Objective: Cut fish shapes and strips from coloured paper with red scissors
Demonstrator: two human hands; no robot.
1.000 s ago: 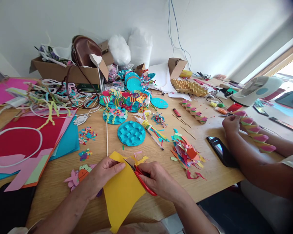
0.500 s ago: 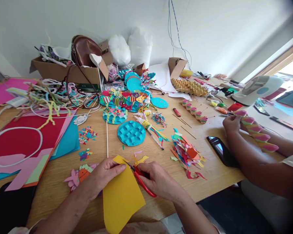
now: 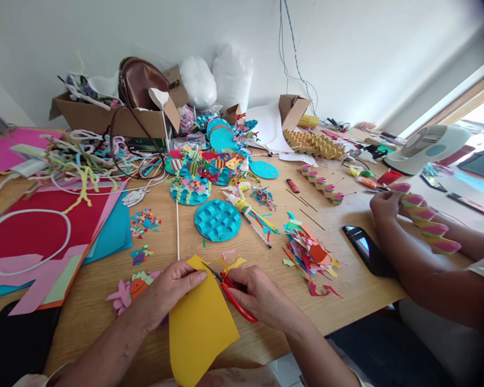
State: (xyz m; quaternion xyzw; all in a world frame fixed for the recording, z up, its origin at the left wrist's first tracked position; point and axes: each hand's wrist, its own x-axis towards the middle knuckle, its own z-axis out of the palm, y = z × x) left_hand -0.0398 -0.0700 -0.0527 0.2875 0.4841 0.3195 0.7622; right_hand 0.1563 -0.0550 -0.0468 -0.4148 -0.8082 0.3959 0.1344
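My left hand (image 3: 183,282) pinches a sheet of yellow paper (image 3: 204,328) near its top edge, thumb on the near face. The sheet hangs down over the table's front edge. Wrapped round red-handled scissors (image 3: 237,301), my right hand (image 3: 258,294) holds the blades at the sheet's top right edge, where a thin yellow strip curls away. Yellow scraps (image 3: 237,263) lie just behind the blades. Beside my left hand are pink and orange paper cutouts (image 3: 139,287), partly covered by my forearm. A round turquoise disc with curled paper scales (image 3: 218,220) lies beyond my hands.
A heap of coloured scraps (image 3: 310,250) and a phone (image 3: 365,250) lie to the right. There a co-worker's hands (image 3: 385,207) hold a pink and yellow scalloped strip (image 3: 423,215). Red card sheets (image 3: 36,231) cover the left; a cardboard box (image 3: 100,121) stands behind.
The scissors have cut slightly further along the yellow paper's top edge, and the thin strip now curls up behind the blades. Both my hands stay nearly in place.
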